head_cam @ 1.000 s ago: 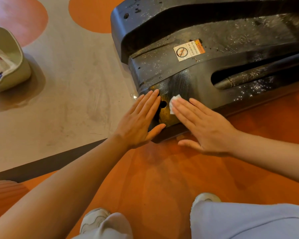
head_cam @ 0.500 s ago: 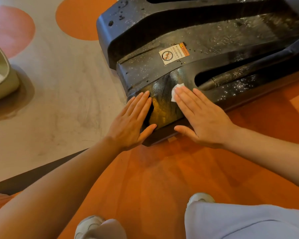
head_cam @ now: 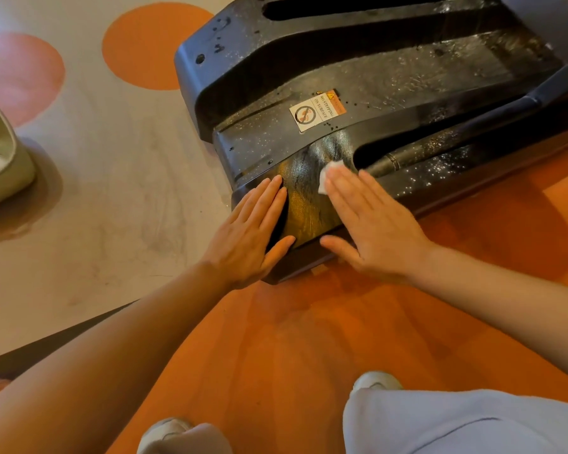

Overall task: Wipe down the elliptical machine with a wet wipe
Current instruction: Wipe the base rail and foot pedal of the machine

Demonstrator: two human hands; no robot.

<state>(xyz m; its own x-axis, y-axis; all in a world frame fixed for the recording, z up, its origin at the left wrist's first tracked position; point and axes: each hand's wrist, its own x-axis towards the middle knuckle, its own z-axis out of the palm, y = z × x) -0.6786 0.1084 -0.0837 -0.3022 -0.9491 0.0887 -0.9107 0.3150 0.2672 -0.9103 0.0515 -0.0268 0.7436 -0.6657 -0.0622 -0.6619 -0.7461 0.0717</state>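
Where the elliptical machine's black base (head_cam: 391, 86) meets the orange floor (head_cam: 292, 348), I see the white wet wipe (head_cam: 329, 172) pressed flat under my right hand (head_cam: 371, 224), fingers straight and together. My left hand (head_cam: 253, 234) rests flat just beside it, fingers extended and together. A "no stepping" warning sticker (head_cam: 317, 111) sits above; a beige bin (head_cam: 0, 158) stands well left.

Both hands lie flat on the black elliptical base (head_cam: 391, 80). The right hand (head_cam: 371, 224) presses a white wipe (head_cam: 329, 173) under straight fingers; the left hand (head_cam: 253, 234) rests just beside it. A warning sticker (head_cam: 317, 110) sits above. A beige bin (head_cam: 0, 158) stands on the floor (head_cam: 112, 191) at left.
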